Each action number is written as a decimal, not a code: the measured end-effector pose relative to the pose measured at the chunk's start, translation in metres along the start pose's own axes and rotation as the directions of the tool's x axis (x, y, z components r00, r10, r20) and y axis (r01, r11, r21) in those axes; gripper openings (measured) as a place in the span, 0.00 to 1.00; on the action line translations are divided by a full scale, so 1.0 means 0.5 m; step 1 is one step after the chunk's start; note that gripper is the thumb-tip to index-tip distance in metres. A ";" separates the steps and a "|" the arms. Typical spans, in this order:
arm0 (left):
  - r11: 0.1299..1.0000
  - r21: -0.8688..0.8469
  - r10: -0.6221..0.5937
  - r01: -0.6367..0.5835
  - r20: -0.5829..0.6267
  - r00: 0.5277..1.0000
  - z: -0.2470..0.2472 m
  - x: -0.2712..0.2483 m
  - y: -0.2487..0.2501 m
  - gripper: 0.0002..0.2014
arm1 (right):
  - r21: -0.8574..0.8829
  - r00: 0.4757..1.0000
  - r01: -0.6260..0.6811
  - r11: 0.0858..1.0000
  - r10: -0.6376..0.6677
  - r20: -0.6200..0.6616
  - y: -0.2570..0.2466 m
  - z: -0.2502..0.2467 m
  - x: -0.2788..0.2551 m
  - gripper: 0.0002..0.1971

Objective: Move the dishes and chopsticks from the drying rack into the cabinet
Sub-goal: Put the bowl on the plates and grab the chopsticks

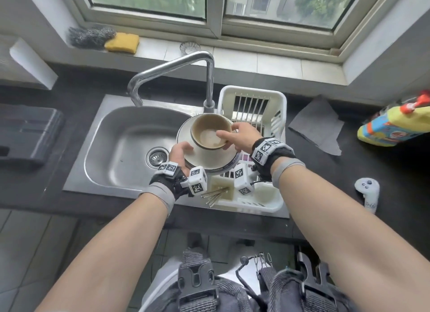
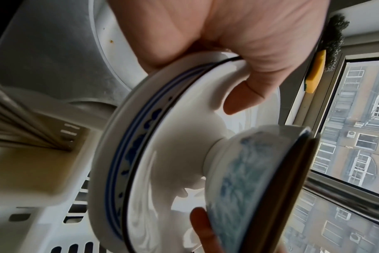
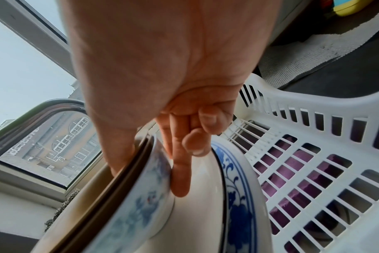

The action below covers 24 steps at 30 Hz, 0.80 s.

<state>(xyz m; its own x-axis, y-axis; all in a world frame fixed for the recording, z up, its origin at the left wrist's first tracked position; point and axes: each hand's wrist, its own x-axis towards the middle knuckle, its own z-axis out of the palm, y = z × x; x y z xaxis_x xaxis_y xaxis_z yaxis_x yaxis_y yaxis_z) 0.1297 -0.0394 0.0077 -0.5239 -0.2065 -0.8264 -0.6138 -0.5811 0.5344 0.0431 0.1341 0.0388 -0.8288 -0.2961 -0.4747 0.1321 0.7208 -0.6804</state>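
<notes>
The left hand (image 1: 180,153) grips the rim of a white blue-banded ceramic plate (image 1: 210,156); the right hand (image 1: 242,137) pinches the rim of a brown-edged blue-patterned bowl (image 1: 210,131) resting on it, above the white plastic drying rack (image 1: 277,102). The metal chopsticks (image 1: 215,193) lie below the left wrist. The tilted plate could let the bowl slide off once the pinch loosens

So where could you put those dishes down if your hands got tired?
Bare counter lies between the gray cloth and the white controller. The sink basin is open too, left of the drain. It is crowded at the drying rack, where the left hand and right hand hold the plate and bowl above the chopsticks.
</notes>
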 end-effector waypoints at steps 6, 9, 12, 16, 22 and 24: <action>0.997 -0.078 -0.026 0.027 0.018 0.999 -0.048 -0.008 -0.010 0.04 | 0.061 0.982 -0.014 0.998 0.025 -0.186 -0.008 0.025 -0.015 0.26; 0.993 -0.114 -0.017 0.018 0.011 1.000 -0.069 -0.012 -0.020 0.10 | 0.087 0.941 -0.003 0.996 0.032 -0.336 0.017 0.039 -0.021 0.25; 0.989 -0.146 -0.010 0.008 -0.016 1.000 -0.083 -0.032 -0.028 0.01 | 0.010 0.947 -0.126 0.992 0.124 -0.297 0.063 0.042 -0.022 0.22; 0.981 -0.190 0.027 -0.037 -0.055 0.998 -0.095 -0.060 -0.044 0.04 | -0.099 0.968 -0.250 0.963 0.249 -0.020 0.138 0.070 -0.039 0.11; 0.964 -0.262 0.023 -0.054 -0.120 0.993 -0.112 -0.110 -0.082 0.10 | -0.269 0.978 -0.015 0.963 0.070 0.196 0.188 0.151 -0.074 0.20; 0.964 -0.253 0.044 -0.084 -0.158 0.986 -0.121 -0.115 -0.094 0.12 | -0.329 0.975 0.063 0.942 0.012 0.221 0.182 0.169 -0.073 0.18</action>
<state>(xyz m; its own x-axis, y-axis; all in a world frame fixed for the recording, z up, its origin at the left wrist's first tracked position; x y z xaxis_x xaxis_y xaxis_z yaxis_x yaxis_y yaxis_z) 0.2244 -0.0477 0.0193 -0.4503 -0.3540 -0.8197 -0.3982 -0.7421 0.5393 0.1312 0.1576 -0.0530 -0.6864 -0.4191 -0.5943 -0.1071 0.8666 -0.4874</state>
